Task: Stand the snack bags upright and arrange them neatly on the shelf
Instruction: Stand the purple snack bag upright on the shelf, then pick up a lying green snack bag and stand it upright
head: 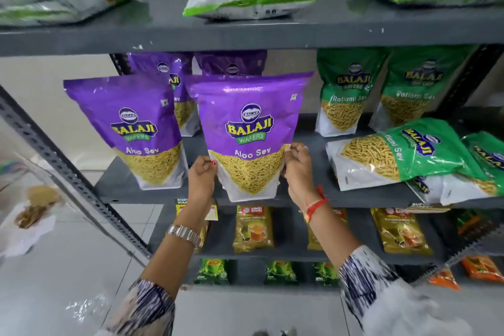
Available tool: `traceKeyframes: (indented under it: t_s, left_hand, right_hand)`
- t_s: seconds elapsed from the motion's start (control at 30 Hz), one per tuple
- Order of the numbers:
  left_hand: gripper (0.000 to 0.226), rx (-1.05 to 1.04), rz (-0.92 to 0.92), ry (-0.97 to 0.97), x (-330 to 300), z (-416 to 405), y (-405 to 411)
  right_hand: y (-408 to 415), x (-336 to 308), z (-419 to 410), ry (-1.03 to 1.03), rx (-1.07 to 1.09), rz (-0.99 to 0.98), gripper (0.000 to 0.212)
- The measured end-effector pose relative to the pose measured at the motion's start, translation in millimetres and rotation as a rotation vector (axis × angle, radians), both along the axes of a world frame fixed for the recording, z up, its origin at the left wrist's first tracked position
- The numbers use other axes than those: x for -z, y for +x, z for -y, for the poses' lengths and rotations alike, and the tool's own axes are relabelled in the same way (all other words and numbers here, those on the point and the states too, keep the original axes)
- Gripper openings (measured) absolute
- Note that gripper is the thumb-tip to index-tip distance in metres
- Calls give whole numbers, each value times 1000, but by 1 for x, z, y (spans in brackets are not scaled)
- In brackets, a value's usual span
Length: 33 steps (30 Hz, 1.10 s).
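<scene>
Left hand [201,180] pinches the lower left edge of the purple Aloo Sev bag [249,133], thumb in front and fingers curled behind, while the right hand [297,169] pinches the lower right edge the same way, so the bag sits directly between the two hands and rises above them. Both forearms reach up from below the bag, wrists bent slightly inward toward it (a metal watch on the left wrist, a red thread on the right). The held bag stands upright with its base at the front edge of the middle shelf [313,200]; whether the base rests fully on the shelf I cannot tell. Just left of the held bag, a second purple bag [128,128] stands upright on the same shelf, and two more purple bags [231,65] stand behind it. To the right of the held bag, two green Ratlami Sev bags [346,93] stand upright at the back, and in front of them other green bags [395,153] lie flat on their sides, overlapping one another.
</scene>
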<state>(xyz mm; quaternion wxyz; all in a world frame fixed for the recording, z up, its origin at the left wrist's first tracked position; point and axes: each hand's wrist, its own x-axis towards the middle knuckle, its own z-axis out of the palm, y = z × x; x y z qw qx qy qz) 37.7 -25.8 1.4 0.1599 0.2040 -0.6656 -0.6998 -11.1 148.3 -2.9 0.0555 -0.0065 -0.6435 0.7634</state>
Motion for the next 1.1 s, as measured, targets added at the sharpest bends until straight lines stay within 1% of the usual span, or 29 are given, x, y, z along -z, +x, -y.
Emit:
traceKeyframes:
  t_s: [0.13, 0.27, 0.43, 0.47, 0.53, 0.57, 0.63, 0.7, 0.73, 0.77, 0.83, 0.9, 0.93, 1.0, 1.07, 1.1]
  left_hand:
    - [32, -8, 10, 119, 7, 16, -27]
    - [30, -14, 7, 145, 13, 29, -44]
    - [10, -81, 28, 129, 25, 38, -53]
    - [13, -103, 12, 138, 27, 37, -52]
    - [26, -189, -25, 145, 33, 30, -48]
    - [31, -254, -46, 132, 37, 23, -44]
    - [33, -392, -92, 95, 42, 5, -36]
    - [23, -498, -129, 82, 47, -18, -30]
    - [16, -511, -136, 105, 48, -32, -26]
    - [10, -487, -130, 156, 49, -48, -23]
    - [6, -352, -106, 277, 53, -88, -21]
    - [14, -199, -126, 276, 51, -133, -27]
    - [18, -136, -150, 241, 46, -153, -33]
    - [15, -26, -233, 113, 33, -185, -56]
    - [16, 159, -265, -138, 20, -212, -93]
    - [20, 266, -237, -274, 13, -224, -113]
  right_hand:
    - [-27, 5, 22, -27, -25, 14, 21]
    - [-39, 18, 38, -62, -45, 39, 19]
    - [-38, 24, 45, -65, -84, 35, 13]
    - [-37, 25, 43, -72, -99, 35, 12]
    - [-31, 27, 39, -87, -116, 31, 10]
    - [-27, 27, 34, -80, -101, 26, 10]
    - [-17, 28, 21, -59, 1, 14, 18]
    - [-8, 27, -1, -89, 174, -27, 20]
    - [-4, 26, -13, -124, 276, -41, 20]
    - [-1, 25, -26, -183, 383, -39, 23]
    - [3, 23, -57, -307, 596, 7, 26]
    - [2, 25, -89, -329, 771, 79, 18]
    - [1, 26, -104, -314, 830, 121, 17]
    - [-2, 25, -130, -291, 880, 190, 21]
    - [-2, 25, -154, -298, 866, 192, 21]
    - [-1, 26, -163, -285, 827, 194, 19]
